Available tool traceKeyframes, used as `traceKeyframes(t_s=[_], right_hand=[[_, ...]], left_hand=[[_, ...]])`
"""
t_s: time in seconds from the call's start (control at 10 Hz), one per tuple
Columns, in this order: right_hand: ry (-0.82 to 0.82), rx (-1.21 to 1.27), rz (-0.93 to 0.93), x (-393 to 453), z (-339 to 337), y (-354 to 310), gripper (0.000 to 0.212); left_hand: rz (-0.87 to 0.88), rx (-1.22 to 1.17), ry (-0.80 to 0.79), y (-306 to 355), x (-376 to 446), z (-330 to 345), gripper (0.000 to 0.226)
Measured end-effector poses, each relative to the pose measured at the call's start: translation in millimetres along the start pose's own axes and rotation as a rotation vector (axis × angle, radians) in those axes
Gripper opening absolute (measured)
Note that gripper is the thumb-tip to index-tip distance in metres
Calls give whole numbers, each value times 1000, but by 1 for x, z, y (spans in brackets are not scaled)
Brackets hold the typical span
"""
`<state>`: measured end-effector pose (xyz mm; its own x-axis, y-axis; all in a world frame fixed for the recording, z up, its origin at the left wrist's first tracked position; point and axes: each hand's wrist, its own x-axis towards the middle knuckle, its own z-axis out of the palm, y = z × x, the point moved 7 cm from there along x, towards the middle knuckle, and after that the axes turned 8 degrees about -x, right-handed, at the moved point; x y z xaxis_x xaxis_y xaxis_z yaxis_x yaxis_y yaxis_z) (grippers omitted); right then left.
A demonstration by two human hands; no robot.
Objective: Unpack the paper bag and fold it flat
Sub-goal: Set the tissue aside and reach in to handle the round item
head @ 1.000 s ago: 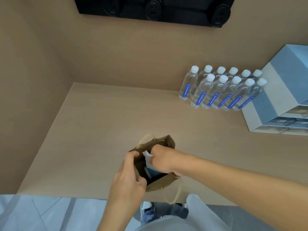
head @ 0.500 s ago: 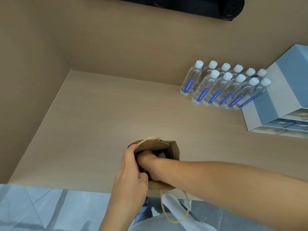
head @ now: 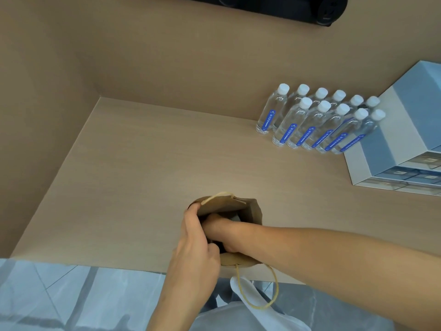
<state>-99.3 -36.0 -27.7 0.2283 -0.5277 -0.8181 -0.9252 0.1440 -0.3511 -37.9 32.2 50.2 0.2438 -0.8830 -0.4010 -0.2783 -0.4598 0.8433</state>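
A small brown paper bag [head: 250,212] with cord handles stands upright near the front edge of the wooden table [head: 143,163]. My left hand [head: 194,249] grips the bag's left rim and holds its mouth apart. My right hand [head: 218,225] is plunged into the bag up to the wrist, so its fingers and whatever lies inside are hidden. One cord handle [head: 260,297] hangs down over the table's front edge. The other handle arches over the bag's far rim.
Several clear water bottles [head: 317,120] with white caps and blue labels stand in rows at the back right. A blue and white box stack [head: 403,139] sits at the right edge. Walls close the table's left and back.
My right hand, which held a white item at the bag's mouth a second ago, has gone deep into the bag. The view has tilted down slightly.
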Motion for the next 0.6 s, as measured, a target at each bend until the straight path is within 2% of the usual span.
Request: traceKeyframes(t_s=[0.1,0.2,0.3,0.4,0.5,0.6], right_hand=[[-62,-107,-5,-5,-2,3,19],[-24,-359,-48,-9,-9,2,24],[86,-688,-24,-15,-26,7,31],[58,-671,27,-17,-35,15,31],[-18,-483,56,-17,-37,23,30],[60,-326,0,-21,-48,26,30]], left_hand=[[-9,-3,-9,-1,-3,1,78],[-16,25,8,0,-3,3,78],[-12,35,36,1,-4,3,76],[-23,5,56,1,-4,6,75],[-24,2,56,1,-5,10,73],[-16,-3,47,3,-5,11,72]])
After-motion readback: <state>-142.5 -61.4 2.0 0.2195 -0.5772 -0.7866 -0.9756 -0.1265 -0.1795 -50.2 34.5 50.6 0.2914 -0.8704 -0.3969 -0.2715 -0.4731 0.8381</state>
